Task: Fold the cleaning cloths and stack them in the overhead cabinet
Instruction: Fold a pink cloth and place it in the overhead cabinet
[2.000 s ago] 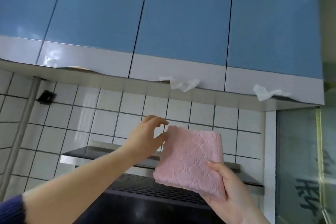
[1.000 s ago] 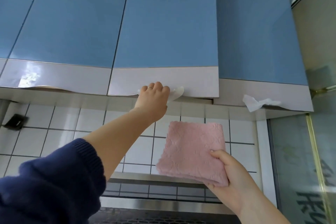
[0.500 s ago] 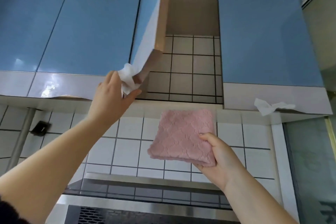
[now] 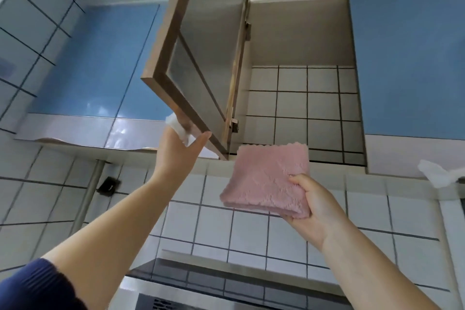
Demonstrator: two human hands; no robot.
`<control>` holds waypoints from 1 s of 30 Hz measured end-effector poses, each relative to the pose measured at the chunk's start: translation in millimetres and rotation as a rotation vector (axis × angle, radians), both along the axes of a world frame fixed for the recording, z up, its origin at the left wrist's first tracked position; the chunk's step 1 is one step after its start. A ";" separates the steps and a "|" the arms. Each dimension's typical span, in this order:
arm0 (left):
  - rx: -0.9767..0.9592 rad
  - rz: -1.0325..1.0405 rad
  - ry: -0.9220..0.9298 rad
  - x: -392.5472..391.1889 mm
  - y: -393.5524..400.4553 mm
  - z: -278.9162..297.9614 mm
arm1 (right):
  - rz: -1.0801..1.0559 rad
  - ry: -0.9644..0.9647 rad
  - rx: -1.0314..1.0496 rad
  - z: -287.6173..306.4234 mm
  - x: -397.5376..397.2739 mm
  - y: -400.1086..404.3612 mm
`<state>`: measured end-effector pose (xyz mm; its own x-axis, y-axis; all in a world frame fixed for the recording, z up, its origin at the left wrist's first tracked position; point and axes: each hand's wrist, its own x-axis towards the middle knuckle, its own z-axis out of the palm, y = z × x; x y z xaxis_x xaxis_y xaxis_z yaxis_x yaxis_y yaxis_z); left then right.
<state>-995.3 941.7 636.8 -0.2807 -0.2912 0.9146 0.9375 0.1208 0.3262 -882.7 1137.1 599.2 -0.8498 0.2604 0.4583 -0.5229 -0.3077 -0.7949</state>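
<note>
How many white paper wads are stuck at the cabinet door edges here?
2. One paper wad sits at the open door's bottom corner, by the left hand; the other hangs under the closed door at far right. More may be out of frame.

A home kitchen. Glossy blue overhead cabinets with pale lower bands run from 9 to 3 o'clock, one with its door swung open at 12 o'clock, showing a tiled back wall inside. White square wall tiles with dark grout cover the wall below, and the steel top of a range hood sits at 6 o'clock. A metal pipe runs down the tiles at 8 o'clock.
</note>
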 end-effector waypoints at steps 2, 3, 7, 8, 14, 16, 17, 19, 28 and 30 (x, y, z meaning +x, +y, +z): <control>-0.028 -0.068 -0.013 -7.7 -3.1 -2.9 | -0.016 0.003 -0.002 2.6 -2.5 -1.0; -0.027 -0.137 -0.050 -11.5 -4.9 -7.3 | -0.017 0.002 -0.004 4.3 -3.0 -2.0; 0.000 -0.620 -0.499 -10.3 8.1 -42.8 | -0.046 0.033 0.006 11.6 -5.2 -0.6; -0.033 -0.782 -0.601 -9.8 13.2 -51.7 | -0.054 0.042 0.017 13.0 -7.1 -0.6; -0.216 -1.145 -0.638 -7.3 44.9 -53.9 | -0.118 0.035 0.095 20.7 -16.3 8.8; -0.218 -1.096 -0.586 -10.1 54.4 -43.1 | -0.176 0.022 0.112 25.6 -22.1 16.8; -0.235 -1.075 -0.567 -12.4 59.2 -37.6 | -0.223 0.012 0.132 29.2 -24.7 21.9; -0.287 -1.055 -0.534 -17.2 70.0 -26.9 | -0.353 -0.011 0.203 39.9 -30.3 33.4; -0.227 -0.863 -0.439 -67.1 121.9 54.6 | -0.623 0.087 0.579 112.5 -72.7 89.8; -0.219 -0.783 -0.401 -78.7 133.5 75.3 | -0.621 0.123 0.660 121.3 -82.3 102.5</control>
<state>-1074.0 1075.2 712.0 -0.6347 0.2861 0.7178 0.5987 -0.4053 0.6909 -965.0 1239.6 720.5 -0.5797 0.3075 0.7546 -0.5352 0.5546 -0.6371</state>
